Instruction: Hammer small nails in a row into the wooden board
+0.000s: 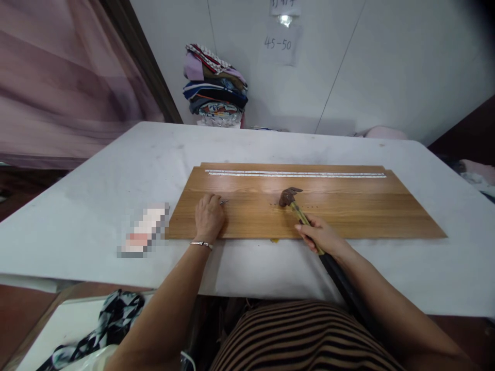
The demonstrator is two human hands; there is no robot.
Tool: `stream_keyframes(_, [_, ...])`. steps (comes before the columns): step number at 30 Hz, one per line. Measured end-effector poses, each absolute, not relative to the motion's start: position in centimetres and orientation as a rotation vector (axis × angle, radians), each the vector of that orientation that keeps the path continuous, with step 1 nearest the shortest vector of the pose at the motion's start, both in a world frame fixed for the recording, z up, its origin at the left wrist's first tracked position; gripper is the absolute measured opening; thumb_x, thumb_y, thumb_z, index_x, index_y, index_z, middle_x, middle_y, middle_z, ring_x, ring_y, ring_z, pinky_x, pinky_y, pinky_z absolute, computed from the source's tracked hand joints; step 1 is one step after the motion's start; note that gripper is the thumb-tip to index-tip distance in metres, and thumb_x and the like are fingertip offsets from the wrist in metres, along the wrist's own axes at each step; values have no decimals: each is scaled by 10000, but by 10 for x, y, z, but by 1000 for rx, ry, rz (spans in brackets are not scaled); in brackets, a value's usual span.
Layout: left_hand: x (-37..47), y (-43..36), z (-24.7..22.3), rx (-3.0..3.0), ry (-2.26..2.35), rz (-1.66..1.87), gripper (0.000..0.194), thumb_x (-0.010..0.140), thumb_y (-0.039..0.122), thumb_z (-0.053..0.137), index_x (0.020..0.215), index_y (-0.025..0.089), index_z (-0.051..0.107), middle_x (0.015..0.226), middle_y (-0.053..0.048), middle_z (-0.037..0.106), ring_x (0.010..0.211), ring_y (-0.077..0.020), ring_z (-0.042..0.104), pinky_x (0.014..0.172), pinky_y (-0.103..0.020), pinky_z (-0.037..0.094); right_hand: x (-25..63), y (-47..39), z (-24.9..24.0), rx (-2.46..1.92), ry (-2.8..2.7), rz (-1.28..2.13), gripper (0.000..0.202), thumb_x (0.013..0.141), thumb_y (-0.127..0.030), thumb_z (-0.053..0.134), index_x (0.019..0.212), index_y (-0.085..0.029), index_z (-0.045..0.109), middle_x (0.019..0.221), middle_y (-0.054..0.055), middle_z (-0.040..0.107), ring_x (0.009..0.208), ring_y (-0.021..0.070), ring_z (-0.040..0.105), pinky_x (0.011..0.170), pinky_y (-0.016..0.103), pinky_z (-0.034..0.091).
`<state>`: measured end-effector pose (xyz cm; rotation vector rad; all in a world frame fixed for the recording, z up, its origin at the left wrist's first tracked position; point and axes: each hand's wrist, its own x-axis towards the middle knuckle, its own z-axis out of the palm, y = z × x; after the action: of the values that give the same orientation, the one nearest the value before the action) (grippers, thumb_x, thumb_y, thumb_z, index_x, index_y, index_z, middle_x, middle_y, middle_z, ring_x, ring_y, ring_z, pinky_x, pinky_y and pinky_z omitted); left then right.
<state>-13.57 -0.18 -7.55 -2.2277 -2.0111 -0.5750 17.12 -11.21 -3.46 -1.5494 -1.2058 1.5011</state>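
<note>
- flat brown rectangular board (pixel 348 203): wood-grained, smooth, with a soft satin sheen
- long yellow-and-black claw hammer (pixel 292 201): rough, matt, rust-brown metal head
- thin grey pointed pieces (pixel 224 201): shiny metal
- long narrow white strips (pixel 296 174): matt, perhaps paper or plastic, too small to tell
- broad white tabletop (pixel 96 190): smooth, faintly glossy
- draped pink curtain (pixel 77 77): soft, creased cloth
- folded multicoloured stack (pixel 216 90): matt cloth

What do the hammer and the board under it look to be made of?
Brown claw hammer head: probably iron or steel, dull and rusty-looking, with mottled brown colour.
Yellow-and-black hammer handle: material unclear; the black part could be rubber or plastic.
Wide brown board: wood or wood-look laminate, lightly glossy, showing lengthwise grain and soft reflections.
</note>
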Motion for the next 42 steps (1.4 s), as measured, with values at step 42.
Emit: stream_keyframes(42, [-136,-4,-75,-2358,-1843,-572,297,946,318,421,841,189,667,887,-95,657,882,-226,598,790,-331,419,171,-112,-32,-1583,-1208,1483,306,733,-459,607,734,-243,391,412,-128,425,295,56,354,293,171,293])
